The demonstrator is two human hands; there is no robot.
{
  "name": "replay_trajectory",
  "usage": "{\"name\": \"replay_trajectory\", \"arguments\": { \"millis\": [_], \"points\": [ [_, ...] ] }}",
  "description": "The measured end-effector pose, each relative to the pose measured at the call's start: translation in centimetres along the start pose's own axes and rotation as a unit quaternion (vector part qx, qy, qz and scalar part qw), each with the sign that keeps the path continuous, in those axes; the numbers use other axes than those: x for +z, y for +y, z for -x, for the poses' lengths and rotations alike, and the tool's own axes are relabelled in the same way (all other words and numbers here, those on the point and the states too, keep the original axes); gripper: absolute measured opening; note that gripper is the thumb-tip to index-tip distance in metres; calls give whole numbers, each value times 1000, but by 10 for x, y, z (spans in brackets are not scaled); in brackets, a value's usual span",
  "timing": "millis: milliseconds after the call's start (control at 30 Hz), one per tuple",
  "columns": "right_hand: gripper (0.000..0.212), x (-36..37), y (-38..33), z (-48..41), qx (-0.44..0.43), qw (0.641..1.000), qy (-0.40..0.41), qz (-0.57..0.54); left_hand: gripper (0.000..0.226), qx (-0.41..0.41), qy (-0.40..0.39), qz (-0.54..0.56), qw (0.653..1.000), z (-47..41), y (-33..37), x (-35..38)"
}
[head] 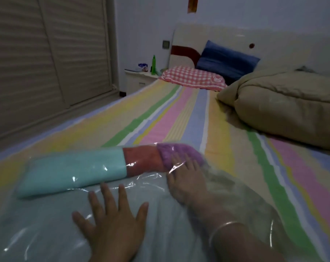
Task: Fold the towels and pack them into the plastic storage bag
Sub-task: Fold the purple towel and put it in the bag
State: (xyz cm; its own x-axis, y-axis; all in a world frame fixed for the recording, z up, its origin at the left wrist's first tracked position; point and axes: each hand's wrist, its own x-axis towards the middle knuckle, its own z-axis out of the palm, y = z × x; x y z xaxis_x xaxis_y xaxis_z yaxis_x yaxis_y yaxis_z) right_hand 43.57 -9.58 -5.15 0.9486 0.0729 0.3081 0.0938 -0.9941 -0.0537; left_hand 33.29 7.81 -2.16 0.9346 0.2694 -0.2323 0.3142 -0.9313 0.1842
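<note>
On the striped bed sheet (198, 114) lies a clear plastic storage bag (37, 233), and three folded towels are inside it, in one row at its far end. The row runs from left to right across the view, beyond both hands.

At the left end is the long mint-green folded towel (71, 174). Nearer to the person, the left hand (113, 218) lies flat on top of the bag with its fingers spread and straight. It holds nothing and only presses the film down.

Next in the row is the short rust-red folded towel (143, 161), touching the mint-green one, and then the fluffy purple folded towel (179, 152) at the right end.

The right hand (186, 180) appears to be inside the bag, because it shows through the film. Its fingers are straight and touch the near side of the purple towel without gripping it.

This hand is the nearer one to the towels, and they lie directly ahead of its fingertips. The next move is probably a push away from the person, or a withdrawal toward the bag's mouth.
</note>
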Motion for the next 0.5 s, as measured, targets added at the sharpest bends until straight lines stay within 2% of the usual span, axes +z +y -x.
{"name": "replay_trajectory", "arguments": {
  "millis": [67,133,167,233,300,400,500],
  "points": [
    [64,-4,2,6,1,999,28,-42,86,8,-6,-7,1000,-14,8,6],
    [77,-12,1,11,37,996,-4,-86,87,37,3,-10,999,-38,21,6],
    [77,-11,1,17,61,994,6,-87,86,56,12,-17,998,-53,24,4],
    [62,-12,-6,45,98,991,-3,-87,79,94,27,-44,994,-77,24,-8],
    [56,-16,-15,78,121,988,-4,-98,70,123,70,-75,987,-78,27,-26],
    [60,-37,-30,130,146,984,34,-97,57,158,125,-7,979,-23,44,-42],
    [53,-40,-42,188,95,988,73,-97,46,224,78,66,969,68,57,-43]
  ]
}}
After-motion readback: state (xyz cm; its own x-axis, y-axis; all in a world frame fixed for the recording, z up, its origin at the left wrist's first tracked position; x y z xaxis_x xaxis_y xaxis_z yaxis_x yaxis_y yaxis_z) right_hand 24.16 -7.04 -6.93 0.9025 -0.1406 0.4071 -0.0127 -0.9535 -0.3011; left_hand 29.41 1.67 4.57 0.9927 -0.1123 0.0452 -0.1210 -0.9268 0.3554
